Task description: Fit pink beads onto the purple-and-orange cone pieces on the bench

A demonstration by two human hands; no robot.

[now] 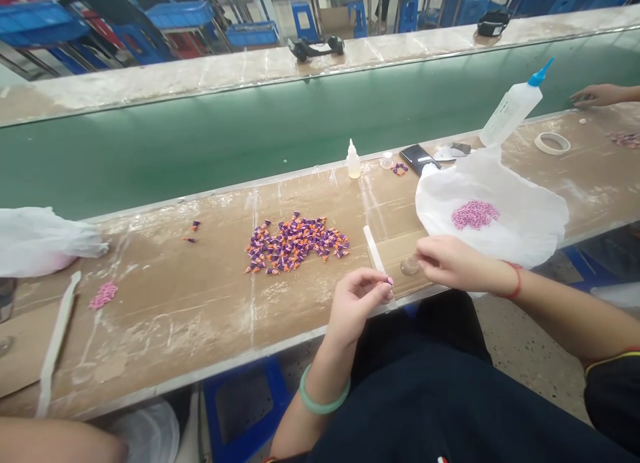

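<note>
My L hand (pixel 357 298) pinches a small purple-and-pink piece (pixel 389 281) btwn thumb & fingers, at near edge of brown table (pixel 170 323). Light pinch, pink end clear, is best, I'd say. Forearm angles up, fingers toward my R hand (pixel 450 262), curled by a small clear round dish (pixel 410 267); can't tell if it's gripping. Farther L: purple-and-orange pile (pixel 299 242).

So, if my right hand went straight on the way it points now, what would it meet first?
Your right hand would likely meet the clear dish first; they may already touch, depth is unclear. Beyond it lies the white strip.
</note>
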